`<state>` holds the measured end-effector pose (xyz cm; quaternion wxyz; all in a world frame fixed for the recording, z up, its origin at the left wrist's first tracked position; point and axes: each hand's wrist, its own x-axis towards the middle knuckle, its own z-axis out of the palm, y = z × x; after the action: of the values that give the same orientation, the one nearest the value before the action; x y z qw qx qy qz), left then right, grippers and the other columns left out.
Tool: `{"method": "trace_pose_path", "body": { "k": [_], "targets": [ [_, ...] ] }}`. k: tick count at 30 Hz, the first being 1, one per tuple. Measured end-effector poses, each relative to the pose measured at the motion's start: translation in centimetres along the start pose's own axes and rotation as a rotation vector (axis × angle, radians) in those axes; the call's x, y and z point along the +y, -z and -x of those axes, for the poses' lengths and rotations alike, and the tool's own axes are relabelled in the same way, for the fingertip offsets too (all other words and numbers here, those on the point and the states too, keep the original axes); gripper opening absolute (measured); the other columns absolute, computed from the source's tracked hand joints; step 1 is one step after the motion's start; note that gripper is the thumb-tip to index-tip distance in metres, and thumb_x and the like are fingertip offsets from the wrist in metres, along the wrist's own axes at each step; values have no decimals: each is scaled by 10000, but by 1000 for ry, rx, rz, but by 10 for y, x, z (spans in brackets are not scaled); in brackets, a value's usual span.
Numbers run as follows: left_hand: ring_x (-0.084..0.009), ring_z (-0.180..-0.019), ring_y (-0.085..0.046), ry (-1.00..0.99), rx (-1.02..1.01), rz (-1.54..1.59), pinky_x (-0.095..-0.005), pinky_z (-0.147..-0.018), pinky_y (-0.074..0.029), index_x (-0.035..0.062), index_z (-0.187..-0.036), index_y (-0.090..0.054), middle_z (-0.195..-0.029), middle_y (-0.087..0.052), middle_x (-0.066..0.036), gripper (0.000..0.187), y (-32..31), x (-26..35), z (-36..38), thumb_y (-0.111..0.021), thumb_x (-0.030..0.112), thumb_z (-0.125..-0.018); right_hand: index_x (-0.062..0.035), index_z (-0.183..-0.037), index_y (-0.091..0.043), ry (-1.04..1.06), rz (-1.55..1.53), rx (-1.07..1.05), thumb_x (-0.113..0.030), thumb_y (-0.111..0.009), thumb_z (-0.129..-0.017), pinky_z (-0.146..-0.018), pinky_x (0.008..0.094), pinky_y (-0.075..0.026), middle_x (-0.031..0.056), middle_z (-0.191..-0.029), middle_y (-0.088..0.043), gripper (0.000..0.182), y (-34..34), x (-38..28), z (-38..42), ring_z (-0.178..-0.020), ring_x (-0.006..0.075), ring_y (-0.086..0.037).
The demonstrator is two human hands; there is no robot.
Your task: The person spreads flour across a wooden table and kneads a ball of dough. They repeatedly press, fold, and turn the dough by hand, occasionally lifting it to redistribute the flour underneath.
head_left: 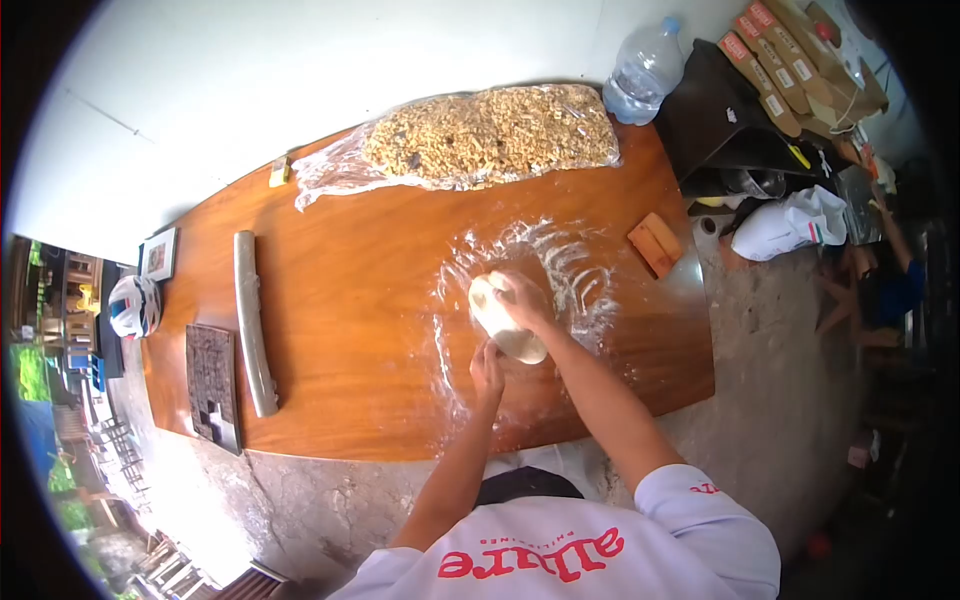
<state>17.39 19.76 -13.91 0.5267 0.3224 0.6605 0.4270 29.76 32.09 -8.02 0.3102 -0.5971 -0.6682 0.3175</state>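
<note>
A pale, rounded piece of dough (517,343) lies on a flour-dusted patch of the wooden table (340,300). Over its upper part is my right hand (522,300), fingers curled onto the dough and gripping it. At the dough's lower left edge my left hand (487,369) is closed, its fingertips on the rim. White flour (590,300) is smeared in an arc around the dough, thickest above and to the right.
A clear plastic bag of golden crumbly pieces (490,135) lies along the back, beside a large water bottle (645,75). A long grey roll (254,320) and a dark panel (212,385) lie left. A brown wooden block (655,245) sits near the right edge.
</note>
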Motion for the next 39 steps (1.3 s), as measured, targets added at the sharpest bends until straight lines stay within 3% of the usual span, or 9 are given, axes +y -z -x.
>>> {"method": "trace_pose_path", "body": {
  "k": [3, 5, 7, 11, 15, 19, 24, 30, 39],
  "targets": [
    [-252, -1034, -660, 31, 115, 61, -365, -895, -506, 7, -1176, -662, -1010, -702, -172, 392, 32, -12, 10, -464, 293, -997, -91, -1217, -641, 30, -26, -246, -126, -663, -834, -980, 443, -473, 153, -1243, -634, 386, -4, -20, 33, -1118, 372, -599],
    [-239, -952, -658, -46, 251, 1, -360, -825, -516, 8, -1098, -665, -979, -687, -150, 357, 34, 30, 26, -470, 290, -999, -113, -1264, -628, 150, 24, -62, -40, -671, -796, -917, 403, -531, 125, -1178, -682, 476, 0, -57, 80, -1054, 323, -669],
    [-253, -904, -641, -245, 83, -154, -360, -823, -508, 11, -1135, -655, -998, -669, -146, 356, 37, 48, 36, -482, 289, -996, -98, -1255, -625, 311, -36, 28, -16, -651, -760, -932, 428, -511, 162, -1191, -649, 502, 2, -69, 124, -1072, 368, -628],
    [-275, -1031, -590, -418, -291, -262, -349, -907, -486, 54, -1300, -600, -1124, -559, -157, 454, 26, 49, 58, -657, 211, -877, -59, -1238, -612, 94, 154, 248, 28, -623, -723, -934, 453, -479, 194, -1154, -571, 523, 32, -74, 201, -1078, 395, -555],
    [-361, -1296, -442, -665, -347, -468, -529, -1096, -320, 78, -1318, -609, -1316, -539, -182, 501, 8, 65, 106, -667, 249, -851, -15, -1217, -586, -92, 112, 364, 78, -584, -703, -936, 441, -468, 196, -1121, -541, 523, 51, -52, 223, -1081, 386, -537],
    [-388, -1508, -159, -499, -583, -180, -504, -1212, -114, 109, -1443, -521, -1596, -304, -177, 532, -9, 30, 111, -486, 298, -947, 2, -1263, -542, -137, -288, 419, -60, -543, -781, -1029, 460, -423, 224, -1282, -530, 486, 43, -35, 229, -1213, 412, -506],
    [-433, -1458, -280, -644, -398, -458, -533, -1211, -117, 46, -1447, -494, -1555, -372, -204, 544, -26, 21, 116, -346, 327, -1006, -35, -1379, -485, -183, 184, 413, -413, -385, -1004, -1098, 487, -354, 234, -1390, -480, 541, 5, 2, 243, -1306, 418, -446],
    [-418, -1441, -326, -817, -473, -666, -578, -1183, -166, 73, -1434, -509, -1532, -400, -205, 558, -30, 22, 53, -354, 371, -988, -68, -1432, -453, -133, 469, 264, -373, -400, -978, -1093, 610, -290, 270, -1450, -424, 550, 24, 8, 195, -1323, 487, -409],
    [-469, -1472, -202, -743, -241, -781, -582, -1205, -112, 85, -1475, -457, -1570, -318, -211, 524, -107, 95, -108, -388, 276, -992, -69, -1423, -467, -131, 506, 332, -246, -473, -948, -1096, 590, -290, 243, -1471, -418, 506, 52, 56, -9, -1336, 457, -402]
  ]
}}
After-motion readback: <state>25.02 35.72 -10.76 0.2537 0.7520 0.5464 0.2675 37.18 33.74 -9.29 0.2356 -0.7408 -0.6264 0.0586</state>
